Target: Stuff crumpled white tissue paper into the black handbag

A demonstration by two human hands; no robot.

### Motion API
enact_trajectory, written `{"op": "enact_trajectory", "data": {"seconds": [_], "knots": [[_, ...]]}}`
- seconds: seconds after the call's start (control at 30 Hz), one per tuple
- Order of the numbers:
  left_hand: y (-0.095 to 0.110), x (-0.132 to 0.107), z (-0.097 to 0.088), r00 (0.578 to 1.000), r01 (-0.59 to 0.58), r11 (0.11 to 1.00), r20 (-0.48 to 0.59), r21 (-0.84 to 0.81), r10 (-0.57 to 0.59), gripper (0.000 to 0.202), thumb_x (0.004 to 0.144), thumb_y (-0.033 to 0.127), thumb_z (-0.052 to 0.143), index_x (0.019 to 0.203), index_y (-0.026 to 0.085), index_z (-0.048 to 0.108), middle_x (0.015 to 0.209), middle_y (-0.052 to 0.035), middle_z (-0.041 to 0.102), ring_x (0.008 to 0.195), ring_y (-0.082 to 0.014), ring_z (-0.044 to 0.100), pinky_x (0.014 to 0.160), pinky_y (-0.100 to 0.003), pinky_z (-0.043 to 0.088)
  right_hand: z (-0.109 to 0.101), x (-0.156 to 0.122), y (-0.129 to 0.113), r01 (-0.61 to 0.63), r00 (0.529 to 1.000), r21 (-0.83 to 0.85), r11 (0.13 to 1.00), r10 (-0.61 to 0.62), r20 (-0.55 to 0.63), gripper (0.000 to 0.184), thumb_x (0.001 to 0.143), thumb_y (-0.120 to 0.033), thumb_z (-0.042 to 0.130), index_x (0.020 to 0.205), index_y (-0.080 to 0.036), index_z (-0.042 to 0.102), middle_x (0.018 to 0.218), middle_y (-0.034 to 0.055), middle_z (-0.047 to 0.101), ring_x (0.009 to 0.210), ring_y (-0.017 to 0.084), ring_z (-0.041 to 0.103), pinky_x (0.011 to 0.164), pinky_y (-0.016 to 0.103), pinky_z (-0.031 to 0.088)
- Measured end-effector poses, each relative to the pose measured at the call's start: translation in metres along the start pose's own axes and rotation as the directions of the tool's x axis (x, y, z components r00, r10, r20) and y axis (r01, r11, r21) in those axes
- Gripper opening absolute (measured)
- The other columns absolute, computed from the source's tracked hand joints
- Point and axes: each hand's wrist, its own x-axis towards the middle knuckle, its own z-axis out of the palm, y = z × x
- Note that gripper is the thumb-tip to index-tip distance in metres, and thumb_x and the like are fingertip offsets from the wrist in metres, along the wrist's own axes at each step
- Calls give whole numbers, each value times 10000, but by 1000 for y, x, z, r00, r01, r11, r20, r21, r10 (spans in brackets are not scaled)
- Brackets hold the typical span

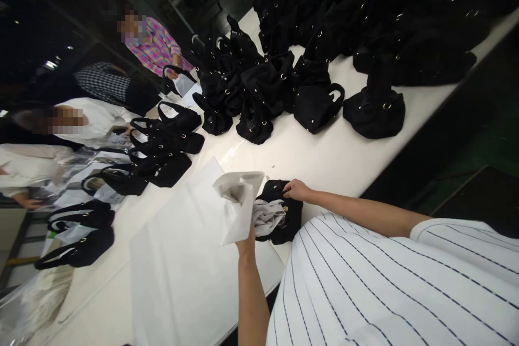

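Close to my body lies a black handbag (294,221), its mouth open and a crumpled grey lining (268,218) bulging out. My right hand (298,190) pinches the bag's edge near a gold-coloured fitting. Just left of the bag, my left hand (246,240) holds up a crumpled sheet of white paper (239,194). The paper covers most of that hand's fingers. Under the paper, a stack of large white sheets (174,259) lies flat on the table.
A long pale table (320,157) runs across the view. Many black handbags (247,81) are heaped along its far side, with more bags (166,167) in rows at left. Several people stand there, one in a plaid shirt (156,46). Clear plastic (24,303) lies at lower left.
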Motion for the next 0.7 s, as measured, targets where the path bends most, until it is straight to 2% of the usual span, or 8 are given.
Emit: {"op": "enact_trajectory", "data": {"seconds": [0.1,0.17,0.23,0.3,0.4,0.47,0.57,0.7], "knots": [[2,4,-5,955,-61,987,-278,151,102,555,743,217,698,1267,216,515,1414,-80,500,1415,-298,292,1209,-464,206,2,1,4,-15,1000,107,994,13,16,172,669,-233,698,833,-181,686,700,-15,672,650,140,601,592,236,444],[2,6,-10,937,-99,987,-323,129,136,573,733,222,701,1272,202,508,1409,-96,502,1385,-301,350,1184,-480,257,3,-2,4,9,1000,164,986,-11,10,254,653,-249,728,876,-181,629,699,-33,638,648,128,578,593,229,433],[2,8,-18,929,-167,984,-323,62,178,613,716,217,713,1290,212,494,1415,-94,495,1355,-297,398,1141,-485,338,4,-9,0,87,996,188,978,-86,-14,323,642,-262,745,910,-189,580,728,-41,614,661,127,559,600,233,423],[2,8,-26,928,-225,974,-302,17,219,657,693,214,735,1301,225,487,1437,-86,470,1361,-295,390,1115,-481,379,3,-17,-6,248,967,110,962,-240,-81,295,671,-240,721,915,-197,560,807,-21,611,713,137,549,631,246,414],[5,7,-30,933,-239,971,-278,2,230,674,671,228,757,1292,220,495,1450,-91,450,1376,-305,363,1121,-486,367,2,-26,-17,533,828,-193,824,-555,-83,137,764,-103,556,843,-204,608,917,24,609,853,166,530,709,273,383],[9,6,-27,928,-222,975,-307,0,212,664,671,220,754,1283,217,498,1445,-91,455,1377,-308,358,1126,-484,361,2,-30,-22,628,742,-365,687,-670,14,234,779,-49,472,765,-203,648,912,44,603,881,181,509,719,292,358],[17,3,-20,940,-172,985,-299,8,167,609,726,183,700,1291,229,478,1415,-75,487,1363,-291,375,1113,-457,385,3,-35,-27,650,713,-506,567,-686,146,196,767,-96,509,701,-186,671,872,67,605,844,201,488,679,314,332],[25,-9,-16,985,-92,995,-143,38,96,397,859,241,590,1247,213,514,1304,-78,565,1249,-261,491,1042,-439,446,8,-49,-28,715,676,-524,463,-649,349,110,764,-181,571,694,-162,655,830,94,637,852,221,493,678,321,332]]}}
